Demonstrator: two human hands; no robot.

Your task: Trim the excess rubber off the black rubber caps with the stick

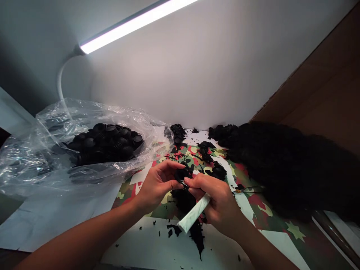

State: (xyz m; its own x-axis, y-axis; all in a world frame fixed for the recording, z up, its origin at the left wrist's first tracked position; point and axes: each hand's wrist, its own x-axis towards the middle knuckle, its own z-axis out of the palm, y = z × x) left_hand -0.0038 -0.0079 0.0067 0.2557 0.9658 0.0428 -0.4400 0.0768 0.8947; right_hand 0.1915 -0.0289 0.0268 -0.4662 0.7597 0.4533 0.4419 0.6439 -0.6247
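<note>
Near the middle, my left hand pinches a round black rubber piece between thumb and fingers. My right hand is closed round a tool with a white wrapped handle; the tool's tip meets the piece at its right edge and is mostly hidden by my fingers. Beneath both hands, black scraps lie on the camouflage-patterned mat and on white paper.
An open clear plastic bag at the left holds many round black pieces. A large black heap fills the right, before a cardboard panel. A thin metal tool lies by the heap. A lit lamp hangs above.
</note>
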